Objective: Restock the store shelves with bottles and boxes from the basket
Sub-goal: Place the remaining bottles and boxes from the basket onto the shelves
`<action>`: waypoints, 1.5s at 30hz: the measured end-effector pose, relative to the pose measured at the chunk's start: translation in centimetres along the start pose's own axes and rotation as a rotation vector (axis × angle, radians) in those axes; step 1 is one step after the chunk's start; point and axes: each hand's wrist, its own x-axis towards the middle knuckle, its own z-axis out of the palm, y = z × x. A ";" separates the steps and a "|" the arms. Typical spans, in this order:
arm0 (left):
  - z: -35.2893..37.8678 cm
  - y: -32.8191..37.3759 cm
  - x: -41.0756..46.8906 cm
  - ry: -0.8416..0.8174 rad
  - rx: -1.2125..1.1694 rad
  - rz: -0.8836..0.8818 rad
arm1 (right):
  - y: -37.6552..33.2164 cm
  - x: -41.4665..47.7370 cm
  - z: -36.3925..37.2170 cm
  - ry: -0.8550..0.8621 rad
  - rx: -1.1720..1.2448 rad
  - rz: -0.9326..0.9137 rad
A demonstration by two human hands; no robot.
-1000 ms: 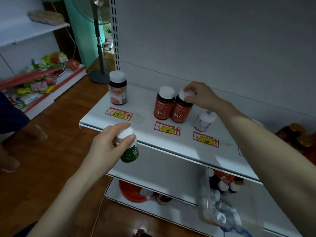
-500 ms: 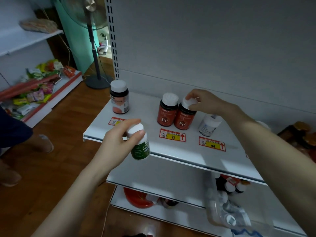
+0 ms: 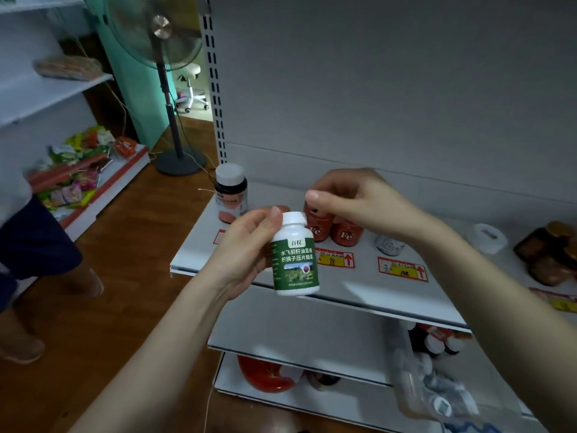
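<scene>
**Hands**
- The left hand (image 3: pixel 246 245) grasps the green bottle (image 3: pixel 295 257) near its top, thumb beside the white cap. The bottle is upright, label toward the camera, held in the air in front of the shelf (image 3: pixel 359 292) edge.
- The right hand (image 3: pixel 352 201) has its fingers curled and sits over the tops of two red bottles (image 3: pixel 320 228). It hides both caps, so whether it pinches one cannot be told.

**Shelf surface**
- The shelf is white metal, set against a grey back panel (image 3: pixel 390 89).
- Standing on it, left to right:
  - a dark bottle (image 3: pixel 231 195) with a white cap
  - the two red bottles, touching each other
  - a small white bottle (image 3: pixel 388 245)
  - a white round item (image 3: pixel 487 237)
  - brown jars (image 3: pixel 549 254) at the right end
- Red-and-yellow price tags (image 3: pixel 335 259) are fixed along the front edge.
- A lower shelf (image 3: pixel 299 335) sits beneath it.
- A clear container (image 3: pixel 434 389) with bottles in it is at lower right.

**Room**
- The floor (image 3: pixel 125 245) is brown wood.
- A pedestal fan (image 3: pixel 156 29) stands to the left of the shelf upright, with a white stool (image 3: pixel 190 89) beyond it.
- A second shelf unit on the left carries snack packets (image 3: pixel 78 170).
- A person (image 3: pixel 31 242) in dark shorts stands at the left edge.
</scene>
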 end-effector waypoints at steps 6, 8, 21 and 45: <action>0.9 -0.6 1.5 -0.080 -0.018 0.026 | -0.3 -1.8 0.6 -0.033 0.134 0.091; 2.3 -1.0 1.8 -0.112 -0.010 0.022 | 0.2 -2.9 0.4 0.037 0.136 0.128; 14.2 -8.9 -1.0 -0.468 0.575 0.229 | 4.3 -17.2 -6.3 0.608 0.107 0.361; 57.6 -28.4 -6.4 -0.868 0.897 0.648 | 19.3 -53.8 -29.9 0.882 -0.319 0.751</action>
